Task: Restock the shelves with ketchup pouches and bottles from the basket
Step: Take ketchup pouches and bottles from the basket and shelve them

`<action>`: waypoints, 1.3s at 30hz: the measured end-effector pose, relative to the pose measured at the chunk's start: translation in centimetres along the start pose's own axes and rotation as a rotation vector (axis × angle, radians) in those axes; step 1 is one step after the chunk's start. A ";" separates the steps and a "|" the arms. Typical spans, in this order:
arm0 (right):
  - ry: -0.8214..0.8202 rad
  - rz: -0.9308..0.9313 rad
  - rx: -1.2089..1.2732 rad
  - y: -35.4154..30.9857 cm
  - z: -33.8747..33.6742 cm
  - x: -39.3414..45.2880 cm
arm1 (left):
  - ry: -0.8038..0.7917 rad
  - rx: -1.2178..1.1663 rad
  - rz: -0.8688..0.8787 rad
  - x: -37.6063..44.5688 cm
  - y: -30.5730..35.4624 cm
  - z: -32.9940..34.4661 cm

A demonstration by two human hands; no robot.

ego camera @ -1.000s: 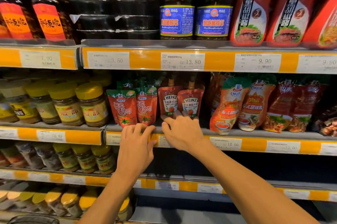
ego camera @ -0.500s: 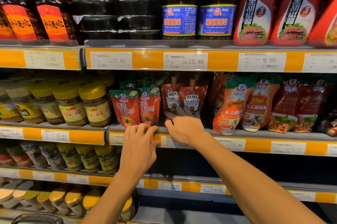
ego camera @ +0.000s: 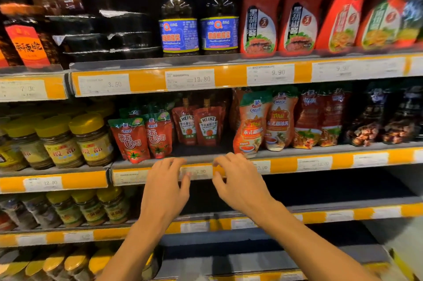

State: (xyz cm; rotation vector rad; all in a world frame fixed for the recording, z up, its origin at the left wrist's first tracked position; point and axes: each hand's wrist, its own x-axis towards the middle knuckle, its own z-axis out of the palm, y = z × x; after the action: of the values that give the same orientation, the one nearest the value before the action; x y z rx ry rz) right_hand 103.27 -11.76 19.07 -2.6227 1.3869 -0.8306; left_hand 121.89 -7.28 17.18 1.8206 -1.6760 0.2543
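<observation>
Both hands hovered at the front edge of the middle shelf (ego camera: 320,153), holding nothing. The left hand (ego camera: 165,185) had its grip loosely curled and empty; the right hand (ego camera: 240,181) likewise, fingers apart over the price strip. Just behind stood two Heinz ketchup pouches (ego camera: 199,126), upright, with two tomato sauce pouches (ego camera: 142,140) to their left.
</observation>
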 end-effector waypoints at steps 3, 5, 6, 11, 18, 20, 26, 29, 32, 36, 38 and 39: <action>0.026 0.133 0.036 3.0 -2.3 -5.6 | -0.087 -0.118 0.049 -1.7 4.3 1.1; 0.006 0.245 0.048 5.5 -3.9 -9.6 | -0.162 -0.189 0.077 -2.9 7.6 2.5; 0.006 0.302 0.049 6.9 -4.7 -11.7 | -0.198 -0.224 0.096 -3.5 9.4 3.3; 0.103 0.669 0.009 13.5 -9.2 -23.3 | -0.383 -0.382 0.256 -6.9 20.0 8.0; 0.145 1.136 -0.070 20.3 -13.9 -38.0 | -0.721 -0.497 0.534 -13.6 35.7 15.1; 0.173 1.233 -0.069 21.9 -14.6 -41.7 | -0.776 -0.484 0.625 -16.0 39.9 17.4; 0.260 1.511 -0.069 27.2 -14.6 -51.1 | -0.941 -0.483 0.796 -21.6 50.2 24.4; 0.370 1.636 -0.014 30.5 -14.3 -54.9 | -1.020 -0.510 0.790 -23.9 54.3 28.0; 0.548 1.722 0.092 34.5 -14.6 -57.9 | -1.045 -0.508 0.766 -26.4 57.5 31.6; 0.767 1.776 0.103 40.4 -15.4 -60.3 | -1.061 -0.462 0.729 -29.0 60.3 36.5; 0.823 1.804 0.126 43.1 -15.6 -60.7 | -1.097 -0.424 0.711 -29.9 61.4 38.4; 0.840 1.826 0.145 44.3 -15.7 -60.8 | -1.115 -0.413 0.702 -30.2 61.9 39.2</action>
State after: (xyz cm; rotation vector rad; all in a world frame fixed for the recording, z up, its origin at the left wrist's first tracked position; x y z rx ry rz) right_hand 35.09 12.47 -6.80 -0.0369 2.5964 -1.3119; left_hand 47.47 -3.47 -9.77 0.9822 -2.7911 -0.9279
